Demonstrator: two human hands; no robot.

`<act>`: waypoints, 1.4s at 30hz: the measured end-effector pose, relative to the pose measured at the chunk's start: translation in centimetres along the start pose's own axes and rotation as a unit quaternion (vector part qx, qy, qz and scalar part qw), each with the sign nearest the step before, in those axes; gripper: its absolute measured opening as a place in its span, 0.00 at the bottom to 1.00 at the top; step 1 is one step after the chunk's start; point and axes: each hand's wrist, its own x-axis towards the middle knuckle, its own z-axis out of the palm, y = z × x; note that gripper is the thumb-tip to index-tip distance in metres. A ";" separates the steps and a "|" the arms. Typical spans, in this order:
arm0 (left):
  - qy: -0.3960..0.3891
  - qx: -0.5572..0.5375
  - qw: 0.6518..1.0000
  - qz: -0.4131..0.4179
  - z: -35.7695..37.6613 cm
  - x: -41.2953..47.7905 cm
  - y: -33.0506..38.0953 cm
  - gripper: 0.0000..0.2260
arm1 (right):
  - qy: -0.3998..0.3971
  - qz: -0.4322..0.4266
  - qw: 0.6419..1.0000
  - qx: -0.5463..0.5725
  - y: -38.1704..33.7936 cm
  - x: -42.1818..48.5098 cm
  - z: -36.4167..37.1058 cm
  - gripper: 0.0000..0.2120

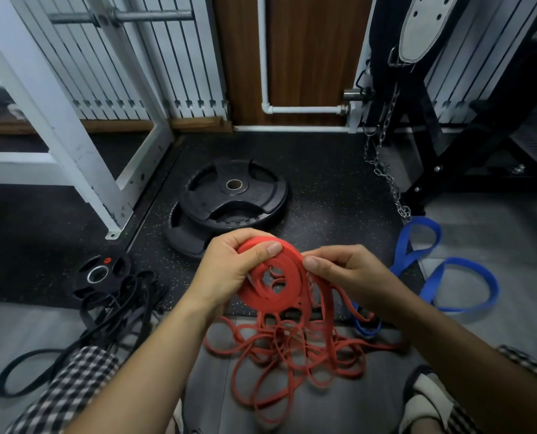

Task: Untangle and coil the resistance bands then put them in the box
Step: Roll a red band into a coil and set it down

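Observation:
My left hand (229,270) grips a flat coil of red resistance band (273,277) in front of me, thumb across its top. My right hand (345,274) pinches the coil's right edge where the loose red strand leaves it. The rest of the red band hangs down into a tangled heap (292,355) on the floor between my knees. A blue band (442,270) lies in loops on the floor at the right. Black bands (104,321) lie tangled at the left. No box is in view.
Two stacked black weight plates (232,198) lie on the rubber mat ahead, and a small plate (101,274) sits by the black bands. A white rack frame (73,145) stands left. A black machine with a hanging chain (383,164) stands right.

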 end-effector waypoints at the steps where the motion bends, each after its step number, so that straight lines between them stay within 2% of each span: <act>1: 0.010 0.000 1.000 -0.001 0.1 0.0 0.0 0.06 | 0.000 0.005 1.000 0.013 0.1 0.0 0.1 0.12; 10: 0.067 -0.046 0.997 0.007 0.6 0.0 -0.4 0.06 | 0.022 0.065 0.993 0.094 0.4 0.0 1.3 0.11; 14: 0.123 -0.123 0.985 -0.012 1.2 0.0 -1.0 0.05 | 0.060 0.064 0.990 0.106 0.8 0.0 1.7 0.07; 17: 0.150 -0.184 0.971 -0.036 1.7 -0.1 -1.4 0.05 | 0.058 0.071 0.983 0.159 1.1 -0.2 2.6 0.08; 20: 0.144 -0.218 0.963 -0.062 1.7 -0.1 -1.6 0.10 | 0.058 0.068 0.976 0.198 1.2 -0.2 2.9 0.08; 22: 0.110 -0.219 0.966 -0.087 1.6 -0.1 -1.6 0.12 | 0.060 0.076 0.976 0.193 1.1 -0.1 2.4 0.07; 25: 0.060 -0.179 0.977 -0.099 0.9 0.2 -1.5 0.14 | 0.054 0.090 0.980 0.171 0.9 0.1 1.3 0.07; 28: 0.039 -0.008 0.999 -0.016 -0.5 0.9 -1.2 0.17 | 0.039 0.093 0.986 0.131 0.7 0.1 0.8 0.06; 30: -0.025 0.136 0.990 0.037 -1.0 1.0 -1.3 0.18 | 0.020 0.092 0.994 0.064 0.7 0.1 0.7 0.06; 33: -0.142 0.253 0.957 0.004 -0.3 0.5 -1.9 0.11 | -0.020 0.077 0.996 -0.025 0.6 0.0 0.9 0.07; 37: -0.122 0.173 0.977 -0.029 0.4 0.1 -1.7 0.05 | -0.011 0.070 0.997 0.007 0.1 0.0 0.7 0.06; 42: -0.053 0.071 0.996 -0.032 0.0 0.4 -1.1 0.04 | 0.008 0.085 0.994 0.073 -0.1 0.2 -0.4 0.05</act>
